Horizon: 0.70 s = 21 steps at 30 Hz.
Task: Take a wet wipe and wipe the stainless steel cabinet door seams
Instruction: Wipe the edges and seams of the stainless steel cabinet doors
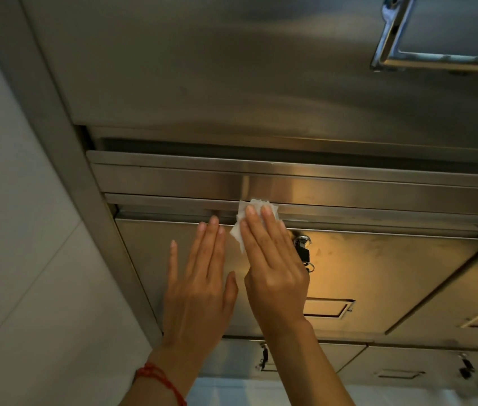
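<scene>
wiping underway: right hand [272, 268] flat, pressing wipe [249, 218] on top door seam [173, 213]; left hand [199, 282] flat, empty. next we slide along.

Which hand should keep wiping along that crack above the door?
The right hand, probably: its straight fingers already press the wet wipe on the seam. The left hand lies flat on the cabinet door, holding nothing.

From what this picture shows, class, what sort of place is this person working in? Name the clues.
Probably a locker or storage room, or a staff area. Clues: a bank of stainless steel cabinet doors, one secured with a small padlock, recessed handles, and a pale tiled wall beside them.
</scene>
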Tool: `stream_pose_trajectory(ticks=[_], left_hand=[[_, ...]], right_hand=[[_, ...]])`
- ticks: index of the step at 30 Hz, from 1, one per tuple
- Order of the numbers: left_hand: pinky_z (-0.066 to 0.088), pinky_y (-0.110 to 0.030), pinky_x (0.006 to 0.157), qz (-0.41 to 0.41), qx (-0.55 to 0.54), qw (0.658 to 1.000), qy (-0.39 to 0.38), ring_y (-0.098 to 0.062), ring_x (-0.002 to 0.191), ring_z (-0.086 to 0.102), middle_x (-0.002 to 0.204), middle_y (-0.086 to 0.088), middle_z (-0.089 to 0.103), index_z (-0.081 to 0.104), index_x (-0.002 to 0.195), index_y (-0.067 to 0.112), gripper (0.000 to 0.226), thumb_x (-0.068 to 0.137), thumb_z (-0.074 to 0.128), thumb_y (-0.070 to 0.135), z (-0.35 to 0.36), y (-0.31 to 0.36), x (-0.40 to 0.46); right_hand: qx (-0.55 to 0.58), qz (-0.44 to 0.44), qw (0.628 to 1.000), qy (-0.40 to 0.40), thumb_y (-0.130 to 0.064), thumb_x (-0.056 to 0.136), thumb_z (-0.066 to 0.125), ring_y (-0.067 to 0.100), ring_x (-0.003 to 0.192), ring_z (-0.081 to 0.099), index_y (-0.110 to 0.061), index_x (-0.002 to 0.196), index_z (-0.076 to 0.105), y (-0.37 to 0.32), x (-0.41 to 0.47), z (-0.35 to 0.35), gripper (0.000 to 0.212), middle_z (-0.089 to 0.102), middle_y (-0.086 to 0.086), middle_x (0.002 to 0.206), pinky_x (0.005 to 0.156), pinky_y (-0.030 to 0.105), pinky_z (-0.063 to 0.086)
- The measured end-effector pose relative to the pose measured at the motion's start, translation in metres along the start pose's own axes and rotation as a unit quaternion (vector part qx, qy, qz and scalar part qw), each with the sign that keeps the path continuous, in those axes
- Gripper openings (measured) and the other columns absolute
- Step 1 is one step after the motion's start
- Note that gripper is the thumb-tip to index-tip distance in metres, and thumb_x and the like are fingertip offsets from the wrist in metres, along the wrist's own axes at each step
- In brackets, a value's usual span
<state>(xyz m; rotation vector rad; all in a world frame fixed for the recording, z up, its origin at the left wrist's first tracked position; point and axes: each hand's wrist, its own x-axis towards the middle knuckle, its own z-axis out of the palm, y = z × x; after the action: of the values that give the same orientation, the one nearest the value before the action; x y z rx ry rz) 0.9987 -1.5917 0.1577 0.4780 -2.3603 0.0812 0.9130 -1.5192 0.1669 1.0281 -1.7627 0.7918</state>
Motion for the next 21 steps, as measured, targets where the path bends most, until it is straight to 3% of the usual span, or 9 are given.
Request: stream_pose_trajectory(ticks=[4,7,10,15,21], left_hand=[[0.026,-0.062,0.102,-0.006,0.002,1.000,-0.002,-0.033,0.131,0.036,0.143,-0.018,0.039,0.041,0.136,-0.002,0.056,0.088,0.036,0.027,0.001,0.001,0.000],[0.026,-0.062,0.102,-0.012,-0.001,1.000,0.002,-0.034,0.131,0.036,0.143,-0.019,0.039,0.041,0.136,-0.003,0.057,0.087,0.036,0.027,0.001,0.003,-0.001],[0.026,-0.062,0.102,-0.018,-0.004,1.000,0.006,-0.033,0.132,0.035,0.143,-0.019,0.039,0.041,0.136,-0.003,0.057,0.086,0.037,0.026,0.002,0.006,0.000],[0.024,-0.062,0.101,-0.035,-0.011,0.999,0.021,-0.034,0.131,0.034,0.142,-0.019,0.040,0.043,0.134,-0.003,0.056,0.085,0.038,0.024,0.004,0.009,0.001],[0.027,-0.062,0.101,-0.033,-0.005,0.999,0.015,-0.032,0.131,0.034,0.142,-0.017,0.040,0.045,0.134,-0.002,0.057,0.085,0.038,0.025,0.003,0.008,0.000]], right_hand=[[-0.020,-0.009,1.000,-0.007,-0.002,0.101,0.033,0.028,0.121,0.053,0.001,0.114,0.065,0.009,0.001,-0.008,0.035,0.058,0.013,0.125,0.105,0.039,0.039],[-0.046,0.002,0.999,-0.005,0.003,0.093,0.050,0.028,0.122,0.051,0.001,0.115,0.064,0.021,-0.002,-0.016,0.027,0.055,0.012,0.128,0.104,0.041,0.039],[-0.067,0.028,0.997,0.017,0.011,0.081,0.061,0.029,0.122,0.050,0.001,0.115,0.063,0.038,-0.005,-0.026,0.036,0.053,0.012,0.128,0.103,0.043,0.041],[-0.080,0.062,0.995,0.022,0.006,0.085,0.055,0.035,0.118,0.053,0.004,0.114,0.064,0.057,-0.009,-0.039,0.030,0.058,0.018,0.124,0.096,0.048,0.047],[-0.051,0.089,0.994,0.030,0.024,0.070,0.067,0.037,0.121,0.049,0.006,0.114,0.062,0.040,-0.006,-0.028,0.048,0.054,0.017,0.126,0.098,0.049,0.044]])
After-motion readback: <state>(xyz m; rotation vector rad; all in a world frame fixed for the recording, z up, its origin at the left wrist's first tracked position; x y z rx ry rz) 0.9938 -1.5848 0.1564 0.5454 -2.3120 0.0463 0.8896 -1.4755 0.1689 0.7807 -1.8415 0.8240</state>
